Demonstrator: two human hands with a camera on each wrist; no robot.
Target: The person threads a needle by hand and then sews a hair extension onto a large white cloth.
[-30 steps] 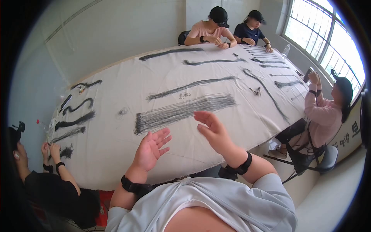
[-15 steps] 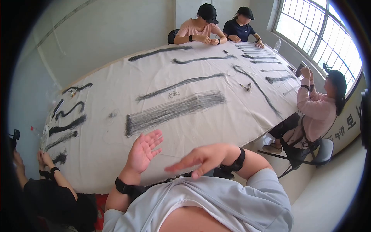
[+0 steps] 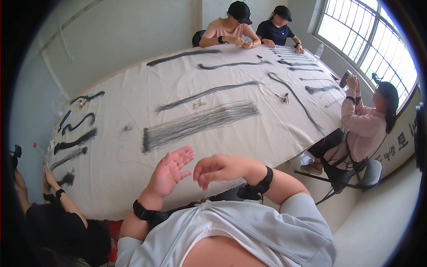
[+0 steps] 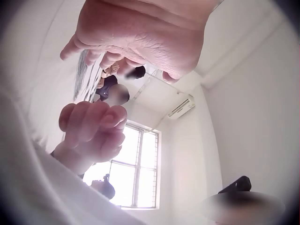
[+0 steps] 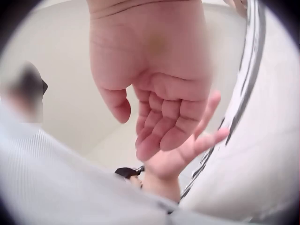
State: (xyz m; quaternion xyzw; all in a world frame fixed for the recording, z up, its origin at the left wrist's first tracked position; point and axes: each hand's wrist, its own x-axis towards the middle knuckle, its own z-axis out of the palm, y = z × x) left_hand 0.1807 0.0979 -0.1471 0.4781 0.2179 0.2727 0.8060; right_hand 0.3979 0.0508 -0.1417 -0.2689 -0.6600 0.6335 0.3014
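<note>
My left hand (image 3: 171,171) is held up over the near table edge, palm facing up and fingers spread, holding nothing. Close beside it on the right, my right hand (image 3: 227,170) hangs with loosely bent fingers and bare palm. In the right wrist view, the fingers of my right hand (image 5: 154,84) overlap the left palm behind them. The left wrist view has my left hand (image 4: 145,42) at the top and the bent right fingers below. Beyond both hands, a wide sheet of dark, hair-like strands (image 3: 200,124) lies on the white cloth (image 3: 129,178).
Narrower dark bundles lie further back, including a long one (image 3: 207,95) and a curved one (image 3: 296,100). Several more bundles line the left side (image 3: 75,141). People sit around the table at left, back and right. A plastic bottle (image 3: 319,51) stands at the far right corner.
My right hand dropped toward my waist with straight fingers, then rose beside the left hand, its fingers now bent. The left hand stays palm up. The view has shifted slightly.
</note>
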